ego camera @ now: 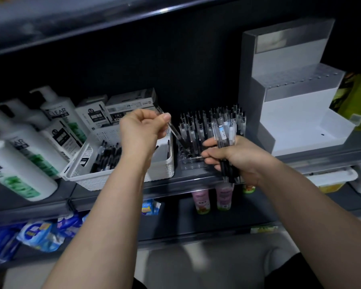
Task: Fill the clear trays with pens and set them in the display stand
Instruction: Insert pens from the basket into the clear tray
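A clear tray [191, 163] sits on the shelf, its back rows holding several upright pens [198, 126]. My left hand [142, 132] pinches a single pen [172, 130], tilted with its tip over the tray's front left holes. My right hand [236, 157] grips a bundle of pens [225, 132] in front of the tray's right side. The grey and white stepped display stand [290, 113] stands to the right, with no trays on it.
A white perforated basket [121, 176] with loose pens and pen boxes [131, 105] lies left of the tray. White shampoo bottles [29, 147] stand at far left. Lower shelves hold small bottles [224, 197] and blue packets [40, 232].
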